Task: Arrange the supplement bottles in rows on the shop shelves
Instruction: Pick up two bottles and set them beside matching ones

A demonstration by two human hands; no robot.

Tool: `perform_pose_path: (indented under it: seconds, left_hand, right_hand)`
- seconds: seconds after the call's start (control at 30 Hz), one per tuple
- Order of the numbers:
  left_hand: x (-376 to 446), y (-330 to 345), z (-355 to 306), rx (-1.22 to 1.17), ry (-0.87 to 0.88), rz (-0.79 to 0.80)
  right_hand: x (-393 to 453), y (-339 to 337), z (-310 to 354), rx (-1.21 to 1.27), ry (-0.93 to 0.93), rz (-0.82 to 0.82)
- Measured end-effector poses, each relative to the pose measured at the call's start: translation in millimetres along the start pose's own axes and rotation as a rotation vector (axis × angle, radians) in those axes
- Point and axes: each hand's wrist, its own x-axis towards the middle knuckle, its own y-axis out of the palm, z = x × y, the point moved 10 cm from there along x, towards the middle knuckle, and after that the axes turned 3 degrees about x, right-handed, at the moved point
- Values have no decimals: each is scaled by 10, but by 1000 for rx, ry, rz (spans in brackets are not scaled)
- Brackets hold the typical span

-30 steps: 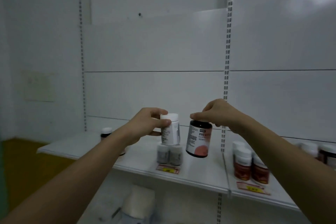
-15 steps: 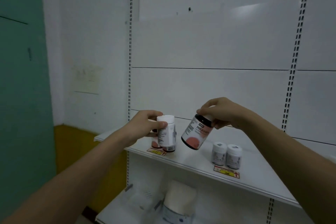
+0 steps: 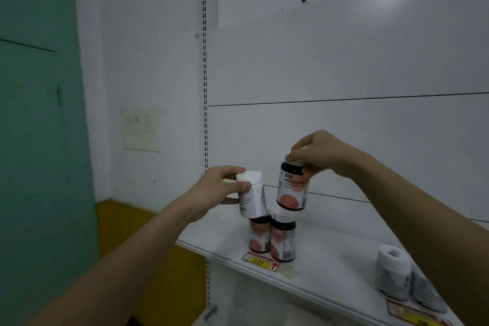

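Head view, left hand: the left hand [image 3: 221, 188] is wrapped around a white bottle [image 3: 251, 194], thumb on the front near the cap, fingers behind; the bottle leans a little.
Head view, right hand: the right hand [image 3: 320, 153] pinches from above the cap of a dark bottle [image 3: 292, 186] with a pink label; the bottle hangs below the fingers.
Both bottles: in the air, side by side, just apart, above the shelf [image 3: 330, 267].
Under the hands: two dark bottles [image 3: 272, 238] stand together near the front edge of the shelf, above a yellow price tag [image 3: 260, 262].
Far right: two white bottles [image 3: 404, 283] stand on the same shelf, well apart from the hands.
Left side: a green door [image 3: 39, 140].
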Motion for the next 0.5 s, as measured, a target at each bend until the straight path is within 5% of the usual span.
perform_pose_path:
  seconds: [0.5]
  left_hand:
    - [1218,-471,744,-87,16,-6]
  right_hand:
    - [1252,478,-469,-50,24,-52]
